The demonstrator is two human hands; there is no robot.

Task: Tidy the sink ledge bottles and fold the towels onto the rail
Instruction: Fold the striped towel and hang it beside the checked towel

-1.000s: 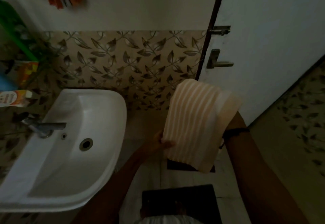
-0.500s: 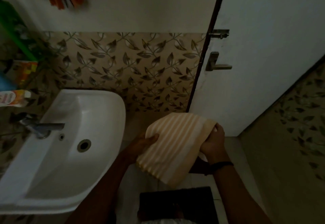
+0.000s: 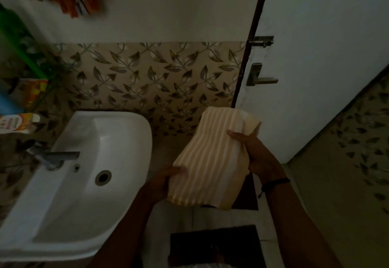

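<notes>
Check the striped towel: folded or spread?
Folded: striped towel shows stacked layers at its top corner; left hand and right hand hold it.

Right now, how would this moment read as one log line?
step: folding | item: beige-and-white striped towel, held mid-air | left hand: grips lower-left corner | right hand: grips right edge

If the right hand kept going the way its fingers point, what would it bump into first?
The right hand grips the striped towel. Its fingers point up and left across it, so past the towel it would probably meet the leafy wall tiles. Depth is unclear.
</notes>
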